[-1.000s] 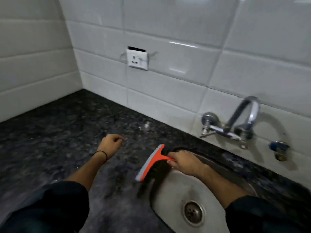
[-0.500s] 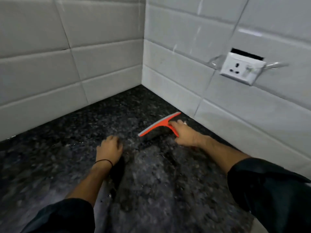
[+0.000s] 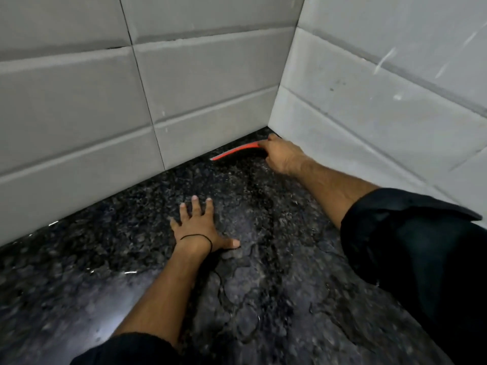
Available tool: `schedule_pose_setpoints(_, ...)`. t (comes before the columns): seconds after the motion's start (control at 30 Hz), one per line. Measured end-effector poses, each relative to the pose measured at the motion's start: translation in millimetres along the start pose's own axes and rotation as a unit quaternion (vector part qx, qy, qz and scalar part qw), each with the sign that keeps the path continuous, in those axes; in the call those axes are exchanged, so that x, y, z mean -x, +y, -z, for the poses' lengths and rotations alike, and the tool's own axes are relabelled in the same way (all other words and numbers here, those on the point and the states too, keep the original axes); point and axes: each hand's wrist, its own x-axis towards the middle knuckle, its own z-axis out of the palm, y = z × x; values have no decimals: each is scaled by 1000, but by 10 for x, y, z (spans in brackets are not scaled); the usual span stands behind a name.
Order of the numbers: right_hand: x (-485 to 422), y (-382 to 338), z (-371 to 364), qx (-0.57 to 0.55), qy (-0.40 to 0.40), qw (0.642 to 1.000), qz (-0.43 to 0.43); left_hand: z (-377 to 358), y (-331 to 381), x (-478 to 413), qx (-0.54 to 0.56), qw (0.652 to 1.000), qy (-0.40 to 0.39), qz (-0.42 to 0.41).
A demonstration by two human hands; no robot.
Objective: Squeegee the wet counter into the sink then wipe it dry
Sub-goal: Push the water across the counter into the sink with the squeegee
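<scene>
An orange squeegee (image 3: 237,152) lies with its blade along the foot of the left wall, deep in the corner of the dark speckled counter (image 3: 263,299). My right hand (image 3: 283,156) grips its handle, arm stretched far forward. My left hand (image 3: 200,227) rests flat on the counter nearer to me, fingers spread, a black band on its wrist. The counter shines with a film of water and puddle outlines. The sink is out of view.
White tiled walls meet at the corner: the left wall (image 3: 105,114) and the right wall (image 3: 382,106). They close off the counter on two sides. Wet stone stretches toward me at the bottom of the view.
My right hand has carried the squeegee from the sink's edge across the counter into the far corner. The view swung left, losing sink, tap and socket. My left hand has flattened and spread its fingers.
</scene>
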Motion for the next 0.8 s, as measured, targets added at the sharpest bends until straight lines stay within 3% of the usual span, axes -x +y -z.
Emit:
schedule_pose_setpoints(0.2, -607, -22, -65, 39, 3, 999, 19, -28, 0, -68, 10, 1000, 21, -2)
schedule_pose_setpoints(0.43, -355, 180, -51, 3, -73, 997, 4, 46, 50, -57, 12, 1000, 19, 6)
schedule_pose_setpoints(0.8, 2237, 1285, -94, 39, -174, 983, -45, 64, 68, 271, 30, 999, 37, -2)
